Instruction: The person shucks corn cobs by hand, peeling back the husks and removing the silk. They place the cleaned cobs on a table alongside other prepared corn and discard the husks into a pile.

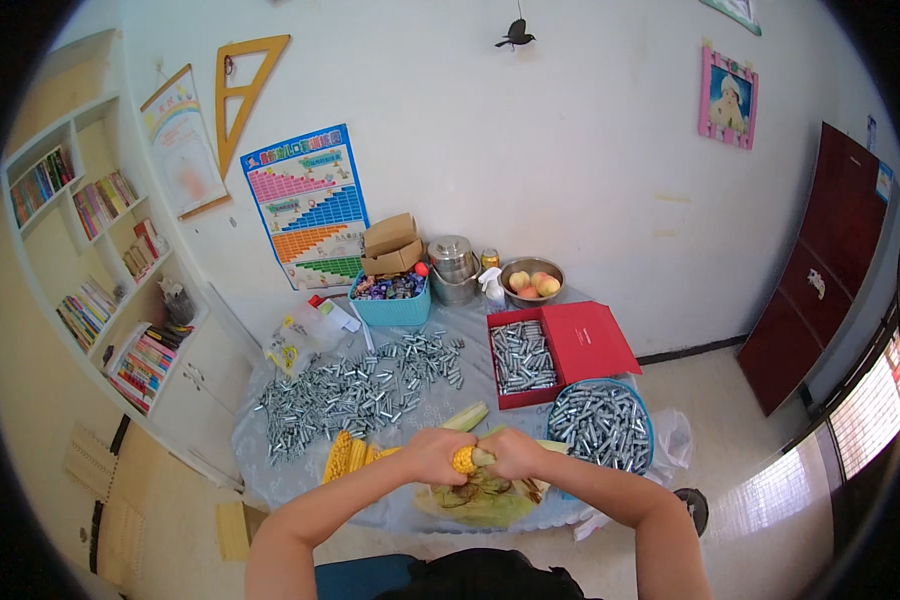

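Note:
Over the near edge of the table, my left hand (434, 456) is wrapped round an ear of corn (464, 460), whose yellow kernels show between my hands. My right hand (516, 454) is closed on the pale green stalk end of the same ear. Below both hands lies a heap of green and brownish corn husks (478, 505). Several husked ears of corn (340, 460) rest just left of my left hand. A pale green ear or piece of husk (466, 416) lies behind my hands; which one I cannot tell.
Loose metal cylinders (345, 395) cover the table's left side. More fill a red box (523, 357) and a blue-rimmed basin (602, 425) at right. Behind stand a turquoise basket (395, 310), steel pots (454, 268), a spray bottle (492, 290) and a bowl (560, 272) of peaches.

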`<state>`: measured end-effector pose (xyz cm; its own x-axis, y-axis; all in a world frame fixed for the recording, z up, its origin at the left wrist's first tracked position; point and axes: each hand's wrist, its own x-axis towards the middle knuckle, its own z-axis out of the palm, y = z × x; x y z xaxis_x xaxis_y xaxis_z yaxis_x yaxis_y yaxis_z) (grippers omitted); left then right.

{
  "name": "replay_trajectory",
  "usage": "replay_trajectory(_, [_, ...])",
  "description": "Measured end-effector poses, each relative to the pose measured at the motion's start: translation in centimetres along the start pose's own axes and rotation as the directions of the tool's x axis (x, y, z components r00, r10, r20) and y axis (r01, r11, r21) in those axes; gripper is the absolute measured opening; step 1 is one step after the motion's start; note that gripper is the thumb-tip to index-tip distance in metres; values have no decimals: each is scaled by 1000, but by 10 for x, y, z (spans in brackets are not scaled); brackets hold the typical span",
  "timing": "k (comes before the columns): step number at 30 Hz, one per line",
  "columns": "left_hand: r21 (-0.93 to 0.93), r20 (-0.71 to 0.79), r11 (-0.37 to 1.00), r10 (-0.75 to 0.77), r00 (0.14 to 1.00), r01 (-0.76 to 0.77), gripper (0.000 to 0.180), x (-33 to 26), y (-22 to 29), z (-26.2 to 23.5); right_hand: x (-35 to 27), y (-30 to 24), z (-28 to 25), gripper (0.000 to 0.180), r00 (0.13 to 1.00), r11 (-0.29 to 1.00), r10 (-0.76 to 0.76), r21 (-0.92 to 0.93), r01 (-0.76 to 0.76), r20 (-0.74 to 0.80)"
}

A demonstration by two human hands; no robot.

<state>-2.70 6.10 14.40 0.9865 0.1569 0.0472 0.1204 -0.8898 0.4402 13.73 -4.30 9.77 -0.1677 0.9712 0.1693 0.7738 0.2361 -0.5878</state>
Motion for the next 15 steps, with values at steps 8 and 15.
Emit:
replay_trajectory(8, [-63,33,995,83,996,-81,36,-5,11,-27,7,-18,-34,18,982,988,-149,55,143,120])
replay_trajectory(15, [-70,206,992,115,972,-102,45,-14,19,-43,13,-30,-39,17,898,945,-328,106,310,293])
